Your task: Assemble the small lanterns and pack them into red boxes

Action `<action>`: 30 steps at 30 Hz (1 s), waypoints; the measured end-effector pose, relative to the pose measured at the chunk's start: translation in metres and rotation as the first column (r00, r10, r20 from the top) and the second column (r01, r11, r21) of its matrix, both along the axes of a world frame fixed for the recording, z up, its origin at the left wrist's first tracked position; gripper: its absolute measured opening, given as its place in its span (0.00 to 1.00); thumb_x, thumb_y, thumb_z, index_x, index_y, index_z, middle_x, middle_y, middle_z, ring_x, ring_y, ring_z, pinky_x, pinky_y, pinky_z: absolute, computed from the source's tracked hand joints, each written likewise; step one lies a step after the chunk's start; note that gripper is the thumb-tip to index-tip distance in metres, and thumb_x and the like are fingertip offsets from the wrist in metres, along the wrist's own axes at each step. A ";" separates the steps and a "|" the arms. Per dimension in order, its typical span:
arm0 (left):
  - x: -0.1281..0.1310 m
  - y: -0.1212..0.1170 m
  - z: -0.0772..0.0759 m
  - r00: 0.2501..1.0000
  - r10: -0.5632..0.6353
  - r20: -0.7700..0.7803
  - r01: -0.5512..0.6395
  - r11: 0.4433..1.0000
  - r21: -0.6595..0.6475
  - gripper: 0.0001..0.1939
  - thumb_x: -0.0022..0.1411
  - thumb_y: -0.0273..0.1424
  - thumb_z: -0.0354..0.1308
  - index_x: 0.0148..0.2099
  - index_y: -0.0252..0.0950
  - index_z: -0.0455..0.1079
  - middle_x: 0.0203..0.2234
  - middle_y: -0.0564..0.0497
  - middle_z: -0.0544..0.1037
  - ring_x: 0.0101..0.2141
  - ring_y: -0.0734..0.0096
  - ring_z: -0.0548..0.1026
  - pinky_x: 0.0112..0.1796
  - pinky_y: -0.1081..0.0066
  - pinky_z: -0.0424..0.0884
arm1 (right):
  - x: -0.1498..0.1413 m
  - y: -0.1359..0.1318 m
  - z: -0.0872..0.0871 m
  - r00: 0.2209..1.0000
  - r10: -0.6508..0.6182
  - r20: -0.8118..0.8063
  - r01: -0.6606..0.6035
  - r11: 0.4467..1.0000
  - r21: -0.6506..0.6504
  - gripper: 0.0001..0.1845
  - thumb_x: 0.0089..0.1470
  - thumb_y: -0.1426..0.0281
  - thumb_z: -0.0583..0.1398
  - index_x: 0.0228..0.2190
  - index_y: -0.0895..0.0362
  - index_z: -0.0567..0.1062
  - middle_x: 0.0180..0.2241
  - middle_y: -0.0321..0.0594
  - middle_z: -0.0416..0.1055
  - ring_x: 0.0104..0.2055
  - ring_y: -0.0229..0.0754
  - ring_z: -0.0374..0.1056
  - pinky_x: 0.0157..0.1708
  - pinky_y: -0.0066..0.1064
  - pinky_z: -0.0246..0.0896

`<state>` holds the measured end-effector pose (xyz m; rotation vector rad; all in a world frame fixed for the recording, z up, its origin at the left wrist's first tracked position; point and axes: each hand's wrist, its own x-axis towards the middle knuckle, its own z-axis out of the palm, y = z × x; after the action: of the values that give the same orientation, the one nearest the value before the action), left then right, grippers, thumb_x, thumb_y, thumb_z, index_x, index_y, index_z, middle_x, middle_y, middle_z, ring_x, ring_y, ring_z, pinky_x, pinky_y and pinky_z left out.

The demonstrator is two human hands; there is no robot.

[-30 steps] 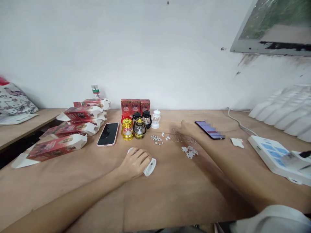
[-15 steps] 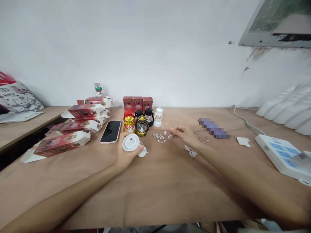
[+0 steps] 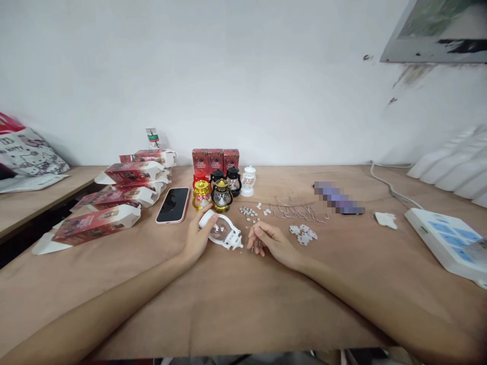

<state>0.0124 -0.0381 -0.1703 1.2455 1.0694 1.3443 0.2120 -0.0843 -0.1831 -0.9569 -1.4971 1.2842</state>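
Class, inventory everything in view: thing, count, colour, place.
Wall: one, white, back
Panel: one, grey, upper right
Tables: two, brown, centre, left
Bag: one, white, far left
Bottle: one, clear, back left
Opened boxes: several, red, left
Upright boxes: three, red, behind lanterns
Standing lanterns: six, red, gold, black, white, centre
Held lantern: one, white, left hand
Phones: two, pink-edged left, purple right
Discs: many, silvery, centre
Wires: many, silvery, centre
Small pieces: many, white, centre
Scrap: one, white, right
Cable: one, white, right
Block: one, white, blue, right
Ridged stack: one, white, far right
Left hand: one, around held lantern
Right hand: one, beside held lantern
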 end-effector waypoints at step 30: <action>0.006 -0.013 0.001 0.975 -0.127 0.181 0.160 0.971 -0.178 0.24 0.42 0.43 0.65 0.37 0.37 0.61 0.31 0.55 0.71 0.32 0.72 0.72 0.31 0.68 0.76 | 0.001 -0.001 0.001 0.954 -0.298 0.038 0.279 0.923 0.264 0.21 0.51 0.50 0.56 0.24 0.55 0.74 0.21 0.36 0.67 0.24 0.37 0.61 0.27 0.30 0.59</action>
<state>0.0182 -0.0512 -0.1694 1.0279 0.9466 1.1836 0.2128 -0.0848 -0.1824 -1.0200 -1.4735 0.8282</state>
